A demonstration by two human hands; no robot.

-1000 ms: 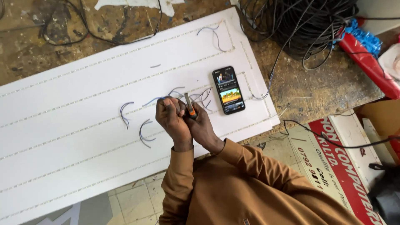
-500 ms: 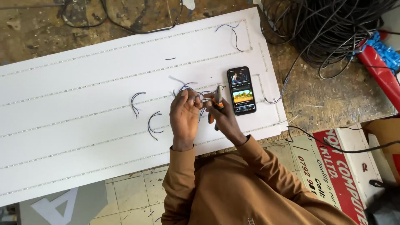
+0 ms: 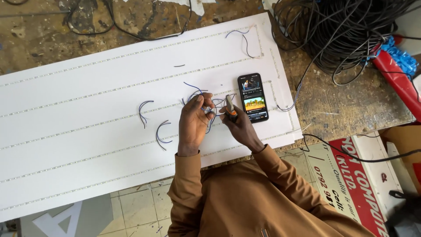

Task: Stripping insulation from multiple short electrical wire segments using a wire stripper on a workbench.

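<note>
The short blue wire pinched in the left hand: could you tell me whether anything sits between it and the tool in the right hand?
Nothing visible does. The left hand pinches the short blue wire right beside the orange-handled tool in the right hand. The phone lies apart, to the right on the white panel.

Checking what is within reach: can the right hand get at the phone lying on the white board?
Probably yes: the right hand, holding a small tool, sits right beside the phone, with nothing between them.

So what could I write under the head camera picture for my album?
Left hand pinching thin blue wires, right hand gripping a small tool, over a white panel beside a phone.
</note>
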